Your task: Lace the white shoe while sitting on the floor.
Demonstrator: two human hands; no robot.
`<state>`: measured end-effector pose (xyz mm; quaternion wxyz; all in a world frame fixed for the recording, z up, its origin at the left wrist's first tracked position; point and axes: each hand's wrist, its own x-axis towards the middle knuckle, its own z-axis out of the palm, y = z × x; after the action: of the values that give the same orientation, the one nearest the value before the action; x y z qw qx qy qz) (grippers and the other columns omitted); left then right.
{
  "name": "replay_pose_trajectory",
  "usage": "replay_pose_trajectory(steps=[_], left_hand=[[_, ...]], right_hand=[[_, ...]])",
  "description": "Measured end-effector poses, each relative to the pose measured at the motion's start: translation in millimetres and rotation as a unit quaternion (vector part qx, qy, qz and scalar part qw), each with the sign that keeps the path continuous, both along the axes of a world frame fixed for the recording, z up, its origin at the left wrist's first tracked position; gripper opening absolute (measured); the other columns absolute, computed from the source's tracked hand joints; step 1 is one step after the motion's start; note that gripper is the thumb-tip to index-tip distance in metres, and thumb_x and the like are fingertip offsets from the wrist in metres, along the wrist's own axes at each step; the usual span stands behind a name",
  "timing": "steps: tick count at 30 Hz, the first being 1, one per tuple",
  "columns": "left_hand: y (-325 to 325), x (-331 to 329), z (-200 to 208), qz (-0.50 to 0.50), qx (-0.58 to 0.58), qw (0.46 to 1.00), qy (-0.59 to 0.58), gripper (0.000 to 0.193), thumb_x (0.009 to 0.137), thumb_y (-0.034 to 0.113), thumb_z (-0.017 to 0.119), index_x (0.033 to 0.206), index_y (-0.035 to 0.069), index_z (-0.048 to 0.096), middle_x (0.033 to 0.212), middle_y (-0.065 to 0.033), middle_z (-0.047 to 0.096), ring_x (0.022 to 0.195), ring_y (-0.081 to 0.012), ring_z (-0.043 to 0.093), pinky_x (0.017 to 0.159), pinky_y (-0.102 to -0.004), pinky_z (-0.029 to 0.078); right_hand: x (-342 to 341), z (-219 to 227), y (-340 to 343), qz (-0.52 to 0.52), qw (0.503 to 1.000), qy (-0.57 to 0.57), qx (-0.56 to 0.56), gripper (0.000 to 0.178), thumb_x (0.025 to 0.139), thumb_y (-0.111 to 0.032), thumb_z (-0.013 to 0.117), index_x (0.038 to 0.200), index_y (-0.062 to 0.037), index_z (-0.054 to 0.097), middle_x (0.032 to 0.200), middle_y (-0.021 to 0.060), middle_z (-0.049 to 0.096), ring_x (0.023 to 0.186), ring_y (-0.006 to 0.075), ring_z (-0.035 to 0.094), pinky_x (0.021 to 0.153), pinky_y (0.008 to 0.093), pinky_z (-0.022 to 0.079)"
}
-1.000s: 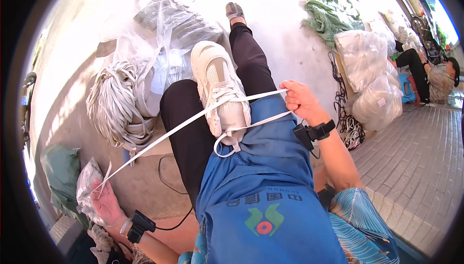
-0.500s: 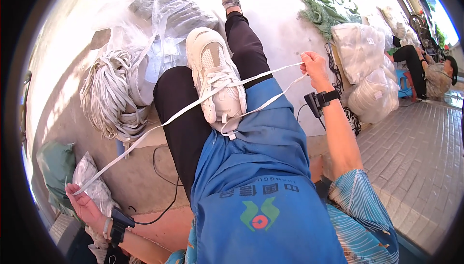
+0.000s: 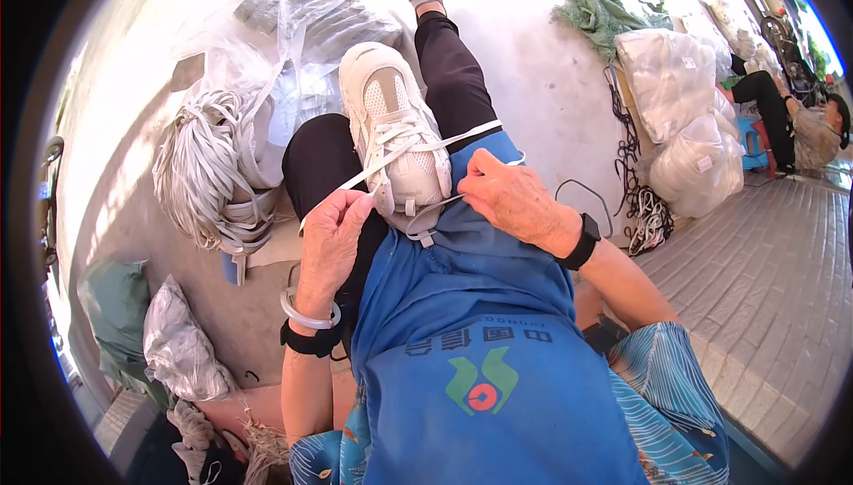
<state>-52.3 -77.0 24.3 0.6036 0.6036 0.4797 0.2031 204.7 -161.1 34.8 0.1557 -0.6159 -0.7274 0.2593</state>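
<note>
The cream mesh sneaker [image 3: 394, 127] points toe away, long axis leaning left; left hand [image 3: 330, 238] and right hand [image 3: 520, 205] closely pinch the flat white lace [image 3: 475, 133].

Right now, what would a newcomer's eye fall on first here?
Probably the cream sneaker near the center, toe toward the top, its white lace pinched by the left hand and right hand. The bright blue apron fills the lower middle, and a big bundle of pale strips stands out on the left.

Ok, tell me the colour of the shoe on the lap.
The shoe is mostly cream-white, with some greyish-beige; the head view shows it best.
</note>
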Motion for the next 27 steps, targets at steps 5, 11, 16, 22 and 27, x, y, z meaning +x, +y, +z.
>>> replay_pose_trajectory(steps=[5,11,16,22,27], left_hand=[[10,8,-4,-0.004,0.055,0.995,0.086,0.029,0.095,0.026,0.063,0.099,-0.002,0.069,0.076,0.0059,0.058,0.068,-0.0019,0.045,0.06,-0.0189,0.037],[21,15,-1,0.035,0.102,0.989,0.099,0.028,0.094,0.024,0.061,0.098,-0.003,0.067,0.071,-0.0022,0.062,0.067,-0.0084,0.053,0.064,-0.0261,0.046],[31,22,-5,0.023,0.154,0.982,0.104,0.027,0.096,0.025,0.058,0.1,0.0,0.068,0.069,-0.0023,0.061,0.063,-0.007,0.055,0.057,-0.0243,0.045],[33,28,1,0.058,-0.012,0.996,0.062,0.026,0.097,0.026,0.057,0.102,0.001,0.066,0.079,-0.0022,0.064,0.061,-0.0086,0.061,0.047,-0.0218,0.05],[37,26,-6,0.075,-0.03,0.997,0.013,0.028,0.096,0.025,0.06,0.103,-0.001,0.065,0.085,-0.0043,0.066,0.068,-0.0105,0.064,0.051,-0.0234,0.055]], right_hand=[[21,-3,-1,-0.046,0.998,0.035,0.024,0.009,0.082,-0.01,0.065,0.089,-0.0032,0.063,0.084,0.0114,0.056,0.075,0.0311,0.059,0.067,0.0398,0.048],[57,7,-17,-0.089,0.994,0.042,-0.044,0.01,0.083,-0.005,0.056,0.09,0.0001,0.061,0.08,0.0157,0.059,0.072,0.0356,0.058,0.066,0.0395,0.046],[64,4,-28,-0.12,0.987,-0.082,-0.065,0.01,0.083,-0.006,0.059,0.09,-0.001,0.064,0.082,0.0159,0.06,0.075,0.0352,0.059,0.068,0.0396,0.047],[29,20,-14,-0.108,0.993,0.042,-0.011,0.021,0.081,-0.006,0.066,0.102,-0.0049,0.065,0.097,0.0131,0.059,0.08,0.0324,0.061,0.07,0.0392,0.05],[-6,1,-7,0.003,0.998,-0.06,-0.022,0.014,0.083,-0.008,0.066,0.095,-0.0034,0.061,0.093,0.0105,0.051,0.078,0.0289,0.06,0.067,0.038,0.05]])
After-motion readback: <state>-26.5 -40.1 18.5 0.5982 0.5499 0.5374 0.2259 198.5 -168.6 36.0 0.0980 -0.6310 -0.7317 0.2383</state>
